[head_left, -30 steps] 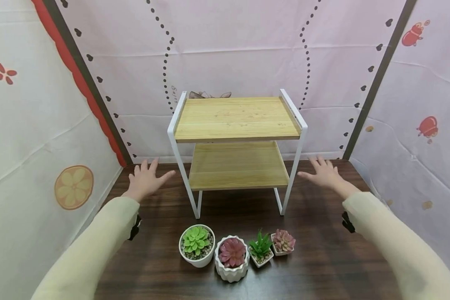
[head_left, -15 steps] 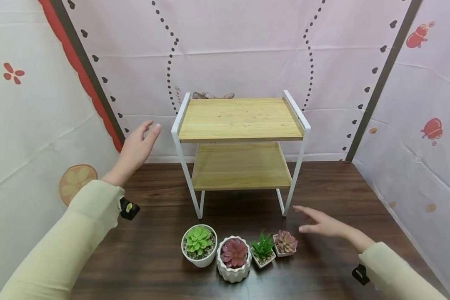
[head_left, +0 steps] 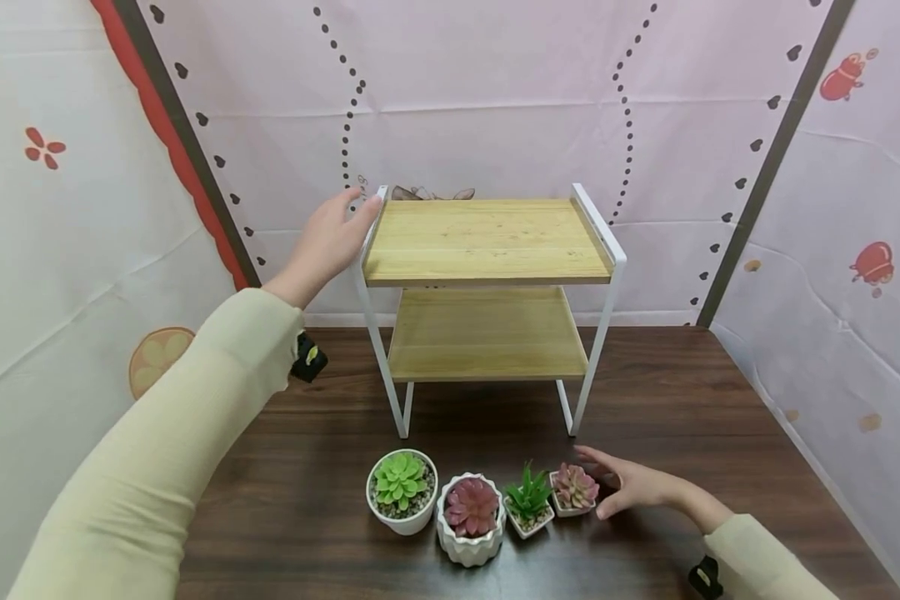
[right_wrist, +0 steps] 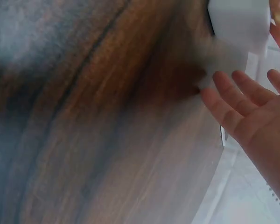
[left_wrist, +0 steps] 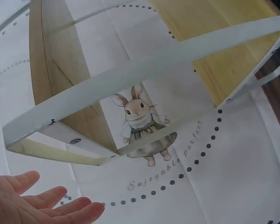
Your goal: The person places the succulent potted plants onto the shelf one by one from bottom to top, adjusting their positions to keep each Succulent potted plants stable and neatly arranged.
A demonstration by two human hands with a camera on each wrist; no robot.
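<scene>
In the head view my left hand (head_left: 328, 243) is at the upper left corner of a two-tier shelf (head_left: 487, 242) with a white frame; contact cannot be told. The left wrist view has that hand's (left_wrist: 42, 200) spread fingers beside the white frame (left_wrist: 130, 72), apart from it. My right hand (head_left: 640, 486), fingers apart, is just right of a small pink succulent (head_left: 574, 486) in a square white pot. The right wrist view shows the right hand (right_wrist: 252, 112) near the white pot (right_wrist: 240, 23), with a gap between them.
Left of the pink succulent stand a spiky green plant (head_left: 528, 493), a dark red succulent (head_left: 472, 507) in a fluted pot and a light green succulent (head_left: 401, 481) in a round pot. Patterned cloth (head_left: 487, 67) hangs behind the shelf.
My left hand has risen and moved right to the shelf's upper corner. The right hand has come down and left, from beside the shelf to the pink succulent. The view has shifted slightly.
</scene>
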